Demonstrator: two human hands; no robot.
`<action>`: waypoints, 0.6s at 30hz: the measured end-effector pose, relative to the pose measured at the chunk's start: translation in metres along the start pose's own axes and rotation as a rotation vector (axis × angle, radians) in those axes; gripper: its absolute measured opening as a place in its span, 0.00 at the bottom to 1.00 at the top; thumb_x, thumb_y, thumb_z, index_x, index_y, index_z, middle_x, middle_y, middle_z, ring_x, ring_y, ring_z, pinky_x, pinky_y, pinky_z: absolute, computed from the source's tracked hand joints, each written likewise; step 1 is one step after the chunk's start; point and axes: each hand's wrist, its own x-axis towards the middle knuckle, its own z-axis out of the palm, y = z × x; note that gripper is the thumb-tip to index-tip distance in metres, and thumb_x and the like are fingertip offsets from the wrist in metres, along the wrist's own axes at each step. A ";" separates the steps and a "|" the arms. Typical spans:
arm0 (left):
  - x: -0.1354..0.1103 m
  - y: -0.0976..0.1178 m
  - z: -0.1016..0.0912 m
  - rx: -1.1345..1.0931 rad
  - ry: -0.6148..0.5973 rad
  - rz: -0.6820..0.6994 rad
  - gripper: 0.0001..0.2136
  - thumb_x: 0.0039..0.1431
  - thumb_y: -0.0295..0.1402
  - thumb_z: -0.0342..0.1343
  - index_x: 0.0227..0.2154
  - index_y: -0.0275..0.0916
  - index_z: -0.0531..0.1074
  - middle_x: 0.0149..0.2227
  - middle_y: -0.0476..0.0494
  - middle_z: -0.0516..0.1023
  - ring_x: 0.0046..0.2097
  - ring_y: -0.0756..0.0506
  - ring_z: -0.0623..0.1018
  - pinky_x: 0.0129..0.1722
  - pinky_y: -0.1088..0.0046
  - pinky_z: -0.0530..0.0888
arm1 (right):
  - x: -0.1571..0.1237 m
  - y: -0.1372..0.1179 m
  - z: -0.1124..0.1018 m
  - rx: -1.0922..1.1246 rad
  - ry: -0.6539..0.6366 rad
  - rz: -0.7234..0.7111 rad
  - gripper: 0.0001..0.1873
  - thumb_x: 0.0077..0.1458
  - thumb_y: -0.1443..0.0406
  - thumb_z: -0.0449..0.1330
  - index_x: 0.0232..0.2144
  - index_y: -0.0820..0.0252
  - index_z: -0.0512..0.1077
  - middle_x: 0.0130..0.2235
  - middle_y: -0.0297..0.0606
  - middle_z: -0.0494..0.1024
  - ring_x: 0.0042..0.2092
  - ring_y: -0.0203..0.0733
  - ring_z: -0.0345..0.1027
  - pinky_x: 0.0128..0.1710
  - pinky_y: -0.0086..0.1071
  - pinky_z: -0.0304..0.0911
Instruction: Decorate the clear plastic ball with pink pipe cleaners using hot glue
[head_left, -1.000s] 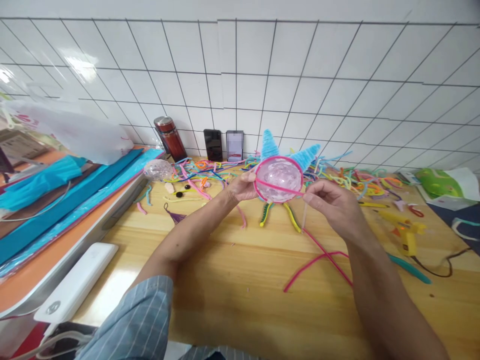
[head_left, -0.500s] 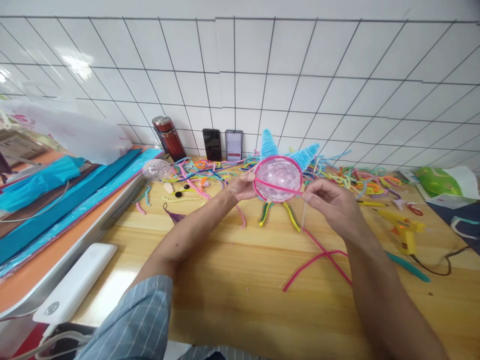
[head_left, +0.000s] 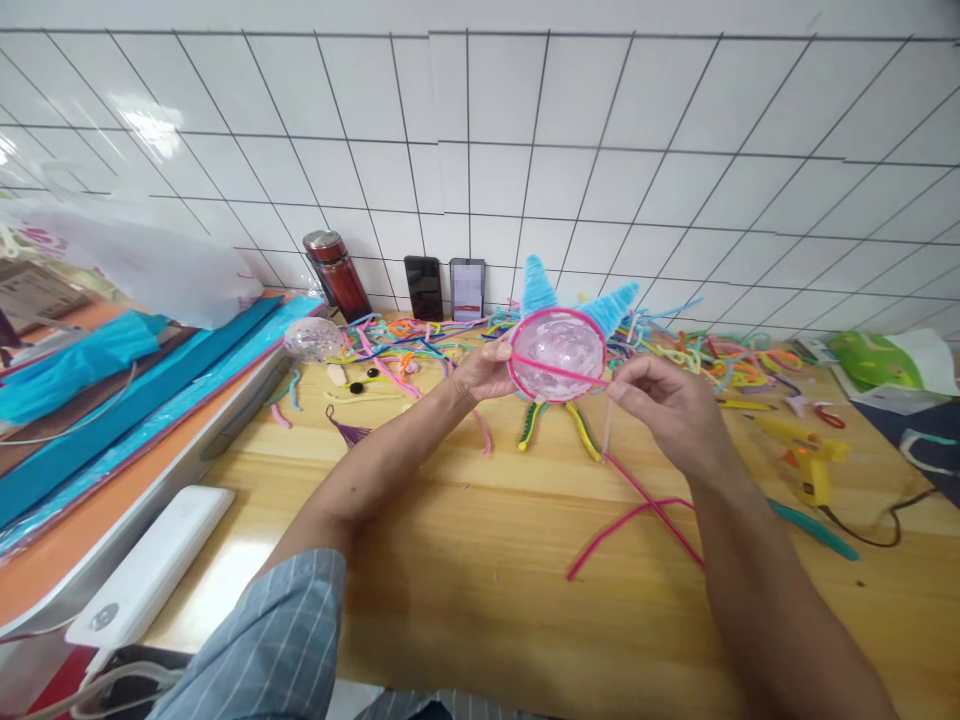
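A clear plastic ball [head_left: 556, 352] ringed and crossed by a pink pipe cleaner is held up over the wooden table [head_left: 480, 600]. Two blue fuzzy cones [head_left: 537, 284] stick up behind it. My left hand [head_left: 484, 370] grips the ball's left side, fingers curled on it. My right hand [head_left: 667, 410] pinches the pink pipe cleaner [head_left: 637, 510] at the ball's right edge; the rest of it trails down onto the table. A thin pale stick hangs from the same fingers.
Heaps of coloured pipe cleaners [head_left: 420, 345] lie along the tiled wall. A second clear ball [head_left: 313, 338], a red flask [head_left: 336, 275] and two phones [head_left: 445, 288] stand at the back. A yellow glue gun [head_left: 806, 455] lies right, a white box [head_left: 150, 565] left.
Nearly nothing has moved. Both hands and the ball have shifted very slightly upward, with the same grips.
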 end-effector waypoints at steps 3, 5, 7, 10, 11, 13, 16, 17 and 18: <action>-0.002 -0.001 0.001 -0.031 0.022 -0.008 0.39 0.35 0.30 0.69 0.59 0.40 0.82 0.56 0.33 0.93 0.70 0.22 0.85 0.70 0.46 0.83 | 0.001 0.000 0.004 0.032 -0.012 0.008 0.17 0.56 0.51 0.78 0.28 0.51 0.77 0.29 0.34 0.78 0.33 0.41 0.69 0.34 0.36 0.69; -0.003 -0.001 0.002 -0.047 0.039 -0.013 0.39 0.37 0.29 0.69 0.60 0.40 0.82 0.58 0.34 0.92 0.71 0.23 0.85 0.71 0.46 0.83 | 0.000 0.000 0.005 0.039 -0.018 0.015 0.17 0.56 0.52 0.78 0.28 0.51 0.77 0.30 0.34 0.79 0.33 0.41 0.70 0.34 0.36 0.69; -0.003 -0.001 0.002 -0.059 0.051 -0.021 0.38 0.38 0.29 0.68 0.60 0.40 0.82 0.58 0.34 0.92 0.71 0.23 0.85 0.72 0.45 0.83 | 0.000 0.001 0.005 0.045 -0.021 0.018 0.16 0.56 0.52 0.78 0.28 0.50 0.77 0.30 0.34 0.79 0.33 0.41 0.70 0.34 0.36 0.69; -0.003 -0.002 0.002 -0.062 0.058 -0.028 0.37 0.39 0.30 0.68 0.59 0.39 0.82 0.57 0.33 0.92 0.72 0.22 0.84 0.71 0.44 0.83 | 0.000 0.002 0.006 0.055 -0.019 0.017 0.16 0.56 0.52 0.77 0.28 0.50 0.77 0.30 0.34 0.79 0.33 0.42 0.70 0.34 0.36 0.69; -0.003 -0.002 0.002 -0.059 0.056 -0.029 0.37 0.38 0.30 0.68 0.59 0.40 0.81 0.58 0.33 0.92 0.72 0.22 0.84 0.71 0.44 0.83 | 0.000 0.002 0.006 0.057 -0.020 0.019 0.17 0.56 0.51 0.77 0.28 0.50 0.77 0.30 0.34 0.79 0.34 0.42 0.70 0.34 0.37 0.70; -0.003 -0.002 0.002 -0.054 0.050 -0.029 0.38 0.37 0.30 0.67 0.59 0.40 0.81 0.59 0.33 0.92 0.73 0.22 0.84 0.71 0.45 0.84 | 0.001 0.002 0.006 0.059 -0.030 0.026 0.17 0.56 0.51 0.77 0.29 0.50 0.77 0.30 0.34 0.80 0.34 0.42 0.71 0.35 0.37 0.70; -0.004 -0.003 0.003 -0.055 0.043 -0.041 0.38 0.36 0.30 0.67 0.59 0.39 0.81 0.60 0.32 0.91 0.72 0.21 0.83 0.70 0.44 0.84 | 0.000 0.001 0.006 0.064 -0.042 0.035 0.18 0.56 0.51 0.78 0.29 0.51 0.76 0.30 0.33 0.79 0.34 0.42 0.70 0.35 0.37 0.69; -0.004 -0.003 0.003 -0.064 0.046 -0.046 0.38 0.37 0.29 0.67 0.59 0.39 0.82 0.59 0.31 0.92 0.73 0.21 0.83 0.71 0.44 0.83 | 0.000 0.000 0.006 0.066 -0.044 0.037 0.18 0.56 0.51 0.78 0.29 0.51 0.76 0.30 0.33 0.79 0.34 0.42 0.70 0.35 0.37 0.69; -0.004 -0.003 0.003 -0.087 0.052 -0.052 0.37 0.38 0.29 0.68 0.58 0.38 0.82 0.59 0.31 0.92 0.73 0.21 0.83 0.72 0.43 0.83 | 0.000 0.000 0.006 0.068 -0.044 0.040 0.18 0.56 0.50 0.78 0.29 0.51 0.76 0.30 0.33 0.79 0.34 0.42 0.70 0.35 0.36 0.69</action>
